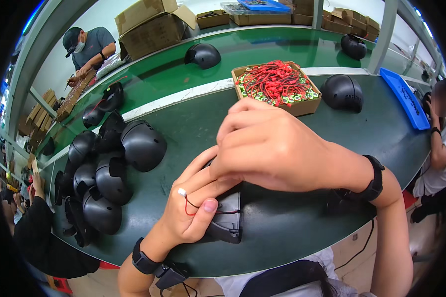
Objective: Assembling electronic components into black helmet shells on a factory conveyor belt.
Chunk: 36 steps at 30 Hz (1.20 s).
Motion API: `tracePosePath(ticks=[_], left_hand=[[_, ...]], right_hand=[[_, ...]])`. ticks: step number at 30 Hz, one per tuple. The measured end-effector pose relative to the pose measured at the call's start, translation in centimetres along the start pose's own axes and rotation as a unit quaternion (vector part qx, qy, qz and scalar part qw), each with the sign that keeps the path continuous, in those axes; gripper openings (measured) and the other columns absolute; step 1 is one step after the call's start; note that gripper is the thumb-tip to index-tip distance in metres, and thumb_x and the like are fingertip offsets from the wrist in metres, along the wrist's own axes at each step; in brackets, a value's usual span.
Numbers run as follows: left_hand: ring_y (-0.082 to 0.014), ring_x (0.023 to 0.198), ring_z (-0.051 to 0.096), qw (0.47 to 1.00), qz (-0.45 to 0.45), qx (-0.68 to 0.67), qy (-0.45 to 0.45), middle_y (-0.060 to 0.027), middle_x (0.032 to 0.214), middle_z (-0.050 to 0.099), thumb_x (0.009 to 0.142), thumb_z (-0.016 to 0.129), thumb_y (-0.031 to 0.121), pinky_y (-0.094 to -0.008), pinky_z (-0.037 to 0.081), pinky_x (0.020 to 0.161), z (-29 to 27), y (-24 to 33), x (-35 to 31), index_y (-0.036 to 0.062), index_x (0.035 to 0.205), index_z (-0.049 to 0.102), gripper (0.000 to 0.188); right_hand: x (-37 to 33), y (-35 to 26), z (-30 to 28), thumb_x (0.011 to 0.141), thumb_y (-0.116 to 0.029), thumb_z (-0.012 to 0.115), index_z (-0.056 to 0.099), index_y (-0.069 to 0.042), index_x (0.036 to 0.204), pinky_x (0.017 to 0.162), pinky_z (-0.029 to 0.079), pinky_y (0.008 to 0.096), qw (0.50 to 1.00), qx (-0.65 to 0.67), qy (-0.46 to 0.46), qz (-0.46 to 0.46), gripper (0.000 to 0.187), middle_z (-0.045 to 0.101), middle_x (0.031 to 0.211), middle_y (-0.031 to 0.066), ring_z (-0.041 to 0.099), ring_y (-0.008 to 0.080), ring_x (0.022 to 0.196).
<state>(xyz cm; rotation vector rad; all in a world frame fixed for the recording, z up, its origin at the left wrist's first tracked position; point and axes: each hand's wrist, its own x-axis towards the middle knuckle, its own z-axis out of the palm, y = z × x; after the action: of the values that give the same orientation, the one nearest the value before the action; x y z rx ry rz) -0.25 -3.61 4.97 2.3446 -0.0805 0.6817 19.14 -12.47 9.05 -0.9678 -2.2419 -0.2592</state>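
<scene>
Left hand [193, 210]: closed around a black housing [226, 220] at the bench's near edge, red wire [189, 207] pinched under the thumb.
Right hand [272, 148]: curled shut over the housing's top; what is gripped cannot be told.
Bench [282, 227]: helmets [109, 183] piled at the left edge; box of red wires [277, 85] at the far edge.

black rounded plastic shells [109, 178] piled at green worktop [282, 227] left edge | open cardboard box of red wires [276, 85] at rear edge | blue plastic tray [404, 96] along right edge
</scene>
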Motion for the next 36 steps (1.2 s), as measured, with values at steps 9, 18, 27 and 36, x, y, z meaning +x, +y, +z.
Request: tracePosePath(ticks=[9,18,27,36], left_hand=[[-0.0457,0.113,0.053,0.998,0.048,-0.007,0.044,-0.0208,0.101,0.063,0.089,0.037,0.019,-0.0483,0.042,0.096,0.6,-0.7,0.0,-0.0081,0.103,0.065,0.041],[-0.0456,0.112,0.054,0.997,0.028,-0.014,0.072,-0.0221,0.102,0.062,0.088,0.035,0.021,-0.0494,0.042,0.096,1.1,-0.3,-0.2,-0.008,0.103,0.064,0.043],[-0.0452,0.115,0.052,0.994,-0.01,-0.022,0.106,-0.0207,0.101,0.063,0.089,0.037,0.027,-0.0504,0.04,0.097,1.3,-0.3,-0.5,-0.0074,0.101,0.066,0.047],[-0.0463,0.112,0.053,0.992,0.01,-0.05,0.119,-0.0212,0.097,0.063,0.088,0.039,0.028,-0.0506,0.04,0.097,1.8,-0.3,0.0,-0.0085,0.1,0.066,0.047]], right_hand=[[-4.2,2.4,2.2,0.084,-0.01,0.067,0.051,-0.001,0.129,0.098,0.045,0.0351,0.877,0.407,-0.038,0.251,0.049,0.058,0.123,0.0112,0.056,0.0193,0.112],[-4.4,0.9,3.1,0.077,0.0,0.067,0.058,0.0,0.117,0.091,0.051,0.032,0.816,0.471,0.036,0.332,0.041,0.064,0.109,0.0112,0.062,0.0183,0.101],[-4.1,0.8,-3.0,0.075,-0.015,0.072,0.054,-0.003,0.12,0.085,0.05,0.0368,0.939,0.043,0.018,0.341,0.05,0.062,0.112,0.0147,0.063,0.0264,0.1],[-18.8,9.8,-13.7,0.08,-0.032,0.068,0.045,0.002,0.129,0.101,0.039,0.0384,0.802,-0.221,-0.137,0.538,0.064,0.052,0.127,0.0235,0.05,0.0355,0.119]])
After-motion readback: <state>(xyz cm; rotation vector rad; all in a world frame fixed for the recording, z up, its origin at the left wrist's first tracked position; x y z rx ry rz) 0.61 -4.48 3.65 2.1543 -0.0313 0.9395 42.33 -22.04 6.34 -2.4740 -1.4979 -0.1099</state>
